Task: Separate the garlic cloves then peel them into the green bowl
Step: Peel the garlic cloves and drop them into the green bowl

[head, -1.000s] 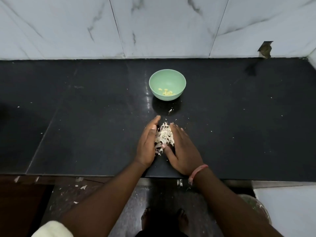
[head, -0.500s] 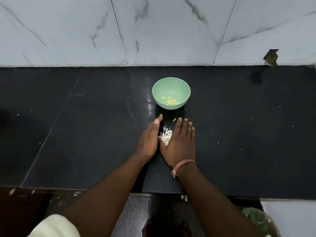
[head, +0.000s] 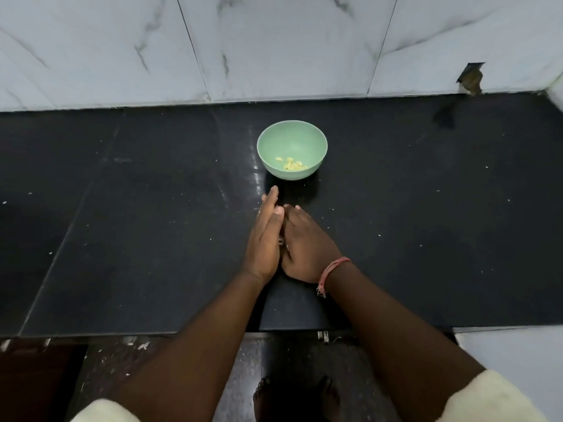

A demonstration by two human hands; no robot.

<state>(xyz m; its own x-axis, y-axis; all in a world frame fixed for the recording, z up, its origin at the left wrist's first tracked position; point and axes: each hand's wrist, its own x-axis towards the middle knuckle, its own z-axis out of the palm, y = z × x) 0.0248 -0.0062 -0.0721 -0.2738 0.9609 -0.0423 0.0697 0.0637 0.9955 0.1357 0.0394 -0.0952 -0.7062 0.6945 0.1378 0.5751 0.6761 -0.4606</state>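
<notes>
Left hand (head: 264, 239) and right hand (head: 306, 245) pressed flat-fingered together, contents hidden; risk: scraps spill off worktop (head: 122, 239) edge at 6 o'clock.

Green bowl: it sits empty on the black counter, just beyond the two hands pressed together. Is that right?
Not empty. The head view shows the green bowl holding a few peeled cloves. It does sit on the black counter, just beyond the left hand and right hand pressed together.
</notes>
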